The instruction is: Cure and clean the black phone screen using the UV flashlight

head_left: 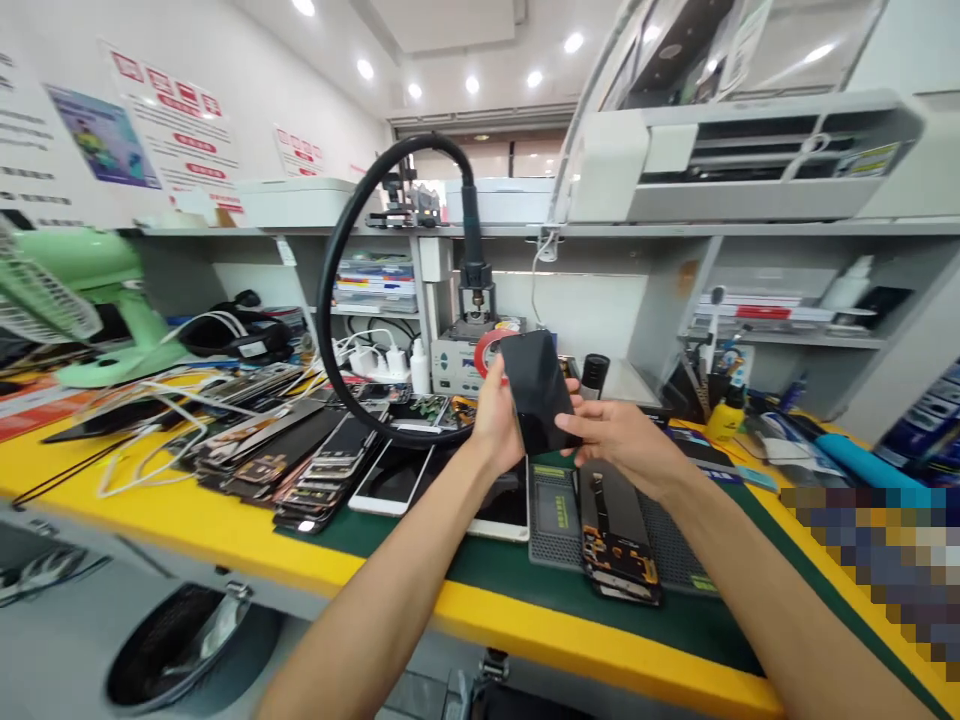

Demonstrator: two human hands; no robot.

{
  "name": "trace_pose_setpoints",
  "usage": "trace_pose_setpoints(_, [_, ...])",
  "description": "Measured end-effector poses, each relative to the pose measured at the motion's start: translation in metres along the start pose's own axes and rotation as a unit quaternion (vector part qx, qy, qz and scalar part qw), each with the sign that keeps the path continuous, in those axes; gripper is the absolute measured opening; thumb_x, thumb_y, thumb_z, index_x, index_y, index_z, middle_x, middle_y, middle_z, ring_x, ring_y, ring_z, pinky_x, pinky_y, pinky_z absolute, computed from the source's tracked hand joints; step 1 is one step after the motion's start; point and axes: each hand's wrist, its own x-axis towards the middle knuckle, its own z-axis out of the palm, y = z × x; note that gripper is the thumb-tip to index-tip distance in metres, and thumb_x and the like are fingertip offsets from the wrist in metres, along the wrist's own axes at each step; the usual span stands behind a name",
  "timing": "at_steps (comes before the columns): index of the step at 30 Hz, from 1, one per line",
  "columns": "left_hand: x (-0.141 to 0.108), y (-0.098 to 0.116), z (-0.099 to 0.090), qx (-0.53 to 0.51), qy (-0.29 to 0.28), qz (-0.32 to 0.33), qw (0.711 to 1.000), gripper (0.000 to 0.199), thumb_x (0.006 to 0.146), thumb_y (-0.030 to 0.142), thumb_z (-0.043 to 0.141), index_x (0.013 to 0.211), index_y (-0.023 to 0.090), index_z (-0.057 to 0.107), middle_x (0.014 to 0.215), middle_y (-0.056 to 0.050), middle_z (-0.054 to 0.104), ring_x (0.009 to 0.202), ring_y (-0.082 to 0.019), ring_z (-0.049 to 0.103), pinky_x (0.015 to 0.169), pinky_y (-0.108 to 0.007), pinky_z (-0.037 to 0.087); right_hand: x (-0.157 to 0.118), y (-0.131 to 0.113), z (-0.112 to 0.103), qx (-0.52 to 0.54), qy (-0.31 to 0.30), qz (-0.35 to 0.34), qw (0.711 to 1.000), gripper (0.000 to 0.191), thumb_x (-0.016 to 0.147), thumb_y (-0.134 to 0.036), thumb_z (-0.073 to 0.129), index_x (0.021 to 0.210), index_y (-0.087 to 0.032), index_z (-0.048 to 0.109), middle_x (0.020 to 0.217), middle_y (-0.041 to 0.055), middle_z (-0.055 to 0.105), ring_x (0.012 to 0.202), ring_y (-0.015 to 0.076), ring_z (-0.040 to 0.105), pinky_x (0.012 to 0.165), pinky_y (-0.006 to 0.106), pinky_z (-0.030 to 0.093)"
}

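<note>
across the yellow-edged table [480,605] lies one green mat [484,570], and above it two forearms reach forward from either side, elbows apart, wrists turned inward. one green fan [105,265] stands at the far left; one black hose [328,300] loops upward left of centre. one bin [187,650] sits below the table's front edge.

the left hand [495,425] is angled up, palm toward the black panel [536,390], its thumb along the panel's left edge. the right hand [622,440] comes in nearly level, its fingers [592,427] slightly spread and pinching the panel's lower right edge. both hands hold this one panel, tilted, raised over the table.

beneath it are two white-framed phones [390,478], the farther-right one partly hidden by the left forearm. one opened phone stack [619,540], bare parts showing, rests on a grey perforated pad [553,520]. smallest, one yellow bottle [726,418] stands farther right.
</note>
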Motion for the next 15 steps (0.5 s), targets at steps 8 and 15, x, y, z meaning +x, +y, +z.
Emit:
trace_pose_setpoints(8, [-0.004,0.000,-0.006,0.013,-0.144,0.030,0.989,0.048,0.097,0.044,0.044,0.120,0.008,0.067,0.119,-0.020,0.071,0.113,-0.031,0.066,0.100,-0.042,0.048,-0.001,-0.007,-0.007,0.203,-0.051,0.041,0.977,0.043,0.070,-0.033,0.087,0.104,-0.021,0.064,0.076,-0.0029,0.060,0.064,0.0138,0.062,0.053,0.023,0.051])
trace_pose_setpoints(15, [-0.009,0.008,0.010,0.122,-0.048,0.063,0.989,0.045,0.085,0.050,0.066,0.103,0.009,0.071,0.112,-0.018,0.072,0.103,-0.028,0.070,0.100,-0.040,0.048,-0.002,-0.004,-0.008,0.208,-0.122,0.031,0.970,0.027,0.082,-0.034,0.078,0.100,-0.020,0.064,0.083,0.0014,0.063,0.075,0.0173,0.064,0.060,0.026,0.054])
